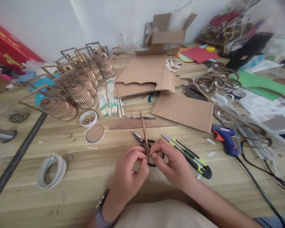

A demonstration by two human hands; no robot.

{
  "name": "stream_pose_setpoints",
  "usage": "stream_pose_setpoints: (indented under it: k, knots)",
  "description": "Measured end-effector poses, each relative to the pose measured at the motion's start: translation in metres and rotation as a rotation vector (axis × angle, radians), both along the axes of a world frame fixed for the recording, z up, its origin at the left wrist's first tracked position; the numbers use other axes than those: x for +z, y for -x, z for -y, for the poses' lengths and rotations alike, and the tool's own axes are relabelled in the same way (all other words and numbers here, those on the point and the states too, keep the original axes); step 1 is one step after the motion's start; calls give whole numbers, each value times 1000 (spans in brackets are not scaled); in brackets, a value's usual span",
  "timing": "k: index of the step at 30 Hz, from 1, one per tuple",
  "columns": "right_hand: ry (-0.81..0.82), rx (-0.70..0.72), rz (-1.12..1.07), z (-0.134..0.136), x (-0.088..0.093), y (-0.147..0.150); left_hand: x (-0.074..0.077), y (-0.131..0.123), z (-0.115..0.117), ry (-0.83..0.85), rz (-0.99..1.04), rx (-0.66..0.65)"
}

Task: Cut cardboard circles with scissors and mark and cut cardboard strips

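A narrow cardboard strip (144, 131) points away from me, its near end pinched between the fingertips of my left hand (131, 166) and my right hand (172, 161). Both hands are closed and nearly meet at that end. Black-handled scissors (138, 137) lie on the table under the strip, partly hidden by my fingers. Just right of my right hand is a yellow and black utility knife (190, 155). Beyond the hands, a flat brown strip (123, 124) and a dark pen (133, 117) lie crosswise.
Lantern-like woven models (59, 107) stand at the back left. White rolls (51, 171) lie at left. Cardboard sheets (185, 110) and bundled sticks (108, 101) sit beyond the hands. A blue glue gun (225, 139) with a cable and tangled brown strips fill the right.
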State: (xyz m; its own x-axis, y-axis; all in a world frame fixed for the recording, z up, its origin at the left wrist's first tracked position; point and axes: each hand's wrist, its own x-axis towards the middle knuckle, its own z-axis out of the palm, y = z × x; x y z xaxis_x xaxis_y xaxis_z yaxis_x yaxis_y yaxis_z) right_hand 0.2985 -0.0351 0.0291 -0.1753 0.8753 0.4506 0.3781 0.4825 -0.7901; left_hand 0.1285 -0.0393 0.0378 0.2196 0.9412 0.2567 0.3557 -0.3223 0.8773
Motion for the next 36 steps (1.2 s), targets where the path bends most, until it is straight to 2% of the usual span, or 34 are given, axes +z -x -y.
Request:
stream_pose_setpoints:
  k: [5, 12, 17, 22, 24, 27, 30, 32, 36]
  knots:
    - [-280, -101, 145, 2, -6, 2, -2, -1, -3, 150, 60, 3]
    - [-370, -122, 222, 4, -7, 8, -1, -3, -2, 41, 0, 48]
    - [-304, -95, 134, 3, -5, 6, -3, -1, 0, 70, 19, 27]
    - [-25, -30, -21, 0, -2, -3, -3, -1, -2, 173, 160, -2]
    - [22, -32, -41, -1, -2, -4, -2, -1, -3, 241, 214, -16]
    - [-115, -57, 28, 0, -4, -3, -4, 0, -4, 381, 269, -35]
    - [-286, -91, 149, 2, -6, 0, -5, 1, -5, 533, 267, 2]
    - [-330, -124, 232, 5, -9, 3, -6, 0, -6, 606, 277, 25]
    - [-380, -186, 354, 10, -14, 7, -5, -6, -7, 680, 395, -35]
